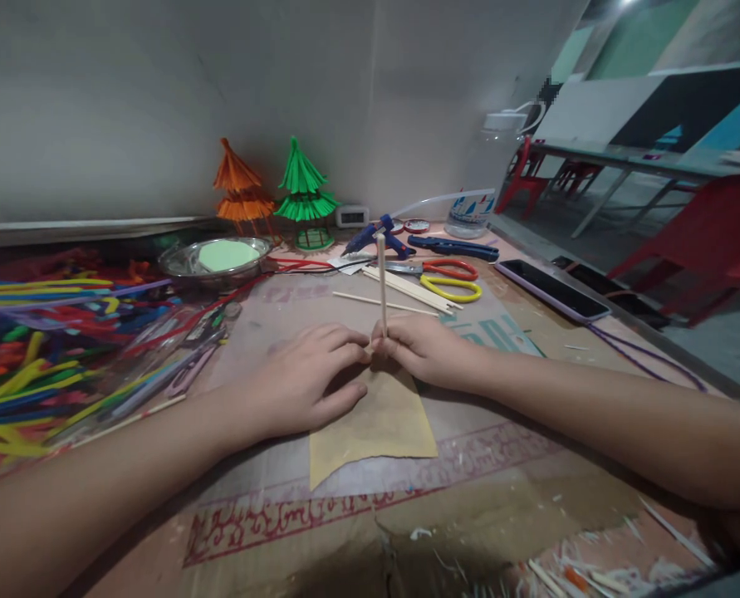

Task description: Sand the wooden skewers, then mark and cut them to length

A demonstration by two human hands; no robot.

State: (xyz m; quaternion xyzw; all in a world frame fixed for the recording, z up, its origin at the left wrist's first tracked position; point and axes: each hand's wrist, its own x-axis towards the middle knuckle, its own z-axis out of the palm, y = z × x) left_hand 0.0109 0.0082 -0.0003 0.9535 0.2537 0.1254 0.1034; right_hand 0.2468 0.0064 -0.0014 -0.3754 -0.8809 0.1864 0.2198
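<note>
My right hand (416,345) is closed in a pinch around the lower end of a thin wooden stick (382,274), which stands upright. Beneath both hands lies a yellowish sheet (375,423), like sandpaper or stiff paper, its lower edge curved. Across the sheet's left side rests my left hand (311,374), palm down, thumb stretched out and fingers apart, their tips close to the stick's base. The exact spot where the stick meets the sheet is hidden by my fingers. Behind, a few loose wooden sticks (407,291) lie flat on the table.
Scissors (450,278), a blue glue gun (375,237), pliers (453,247) and a phone (550,286) lie beyond my right hand. At the back stand orange (238,187) and green (307,191) pagoda-like models, a metal dish (173,259) and a bottle (491,166). Colourful pipe cleaners (39,374) pile up left.
</note>
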